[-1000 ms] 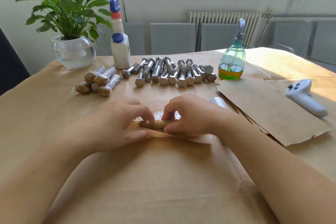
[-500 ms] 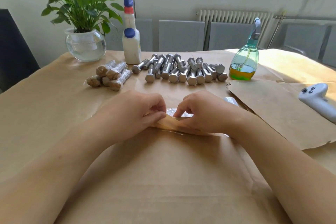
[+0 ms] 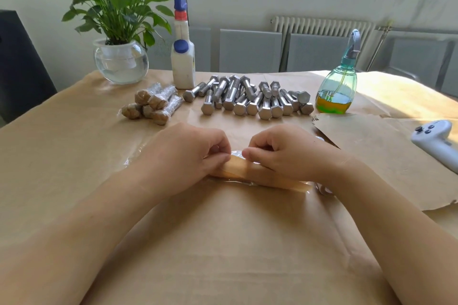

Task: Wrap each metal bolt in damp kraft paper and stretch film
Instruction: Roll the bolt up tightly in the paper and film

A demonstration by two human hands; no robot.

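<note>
A table (image 3: 62, 156) draped in brown kraft paper fills the room's foreground, its far edge meeting a pale wall with a white ribbed radiator (image 3: 322, 27) and grey panels below it. Sunlight falls across the table's far right corner. At the back left stands a leafy green plant (image 3: 116, 0) in a round glass bowl (image 3: 121, 64) of water, and beside it a white bottle (image 3: 183, 64) with blue caps. A green glass spray bottle (image 3: 337, 89) with yellowish liquid stands at the back right. A white handheld controller (image 3: 436, 141) lies at the right edge on loose kraft sheets (image 3: 371, 156).

Between the two bottles lies a pile of bare metal bolts (image 3: 250, 100), most with hex heads toward the person. To its left rests a small stack of wrapped bolts (image 3: 153, 104), film glinting over brown paper.

At centre, near the person, the paper-wrapped bolt (image 3: 247, 171) lies on a sheet of clear stretch film (image 3: 138, 156), its long axis running left to right and tilting slightly nearer at the right end. The left hand (image 3: 183, 156) and the right hand (image 3: 290, 153) both have fingers curled, thumb and fingertips pinching the roll's upper edge, knuckles facing each other just apart.
</note>
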